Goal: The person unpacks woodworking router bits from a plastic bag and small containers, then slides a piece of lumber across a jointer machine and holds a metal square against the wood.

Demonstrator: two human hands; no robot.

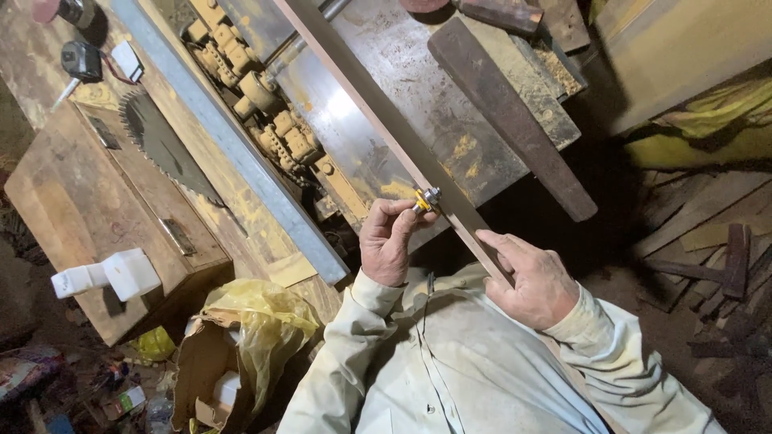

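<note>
A long thin wooden strip (378, 112) runs diagonally from the top middle down toward my chest. My left hand (388, 241) pinches a small yellow and metal marking gauge (426, 199) pressed against the strip's left edge. My right hand (531, 281) grips the near end of the strip, thumb and fingers wrapped around it. Both sleeves are pale beige.
Under the strip lies a dusty metal machine table (418, 104) with rollers (265, 96) and a long metal rail (233, 145). A dark plank (515, 120) lies to the right. A circular saw blade (161, 145) rests on a wooden box (104, 217); a yellow bag (257, 329) sits below.
</note>
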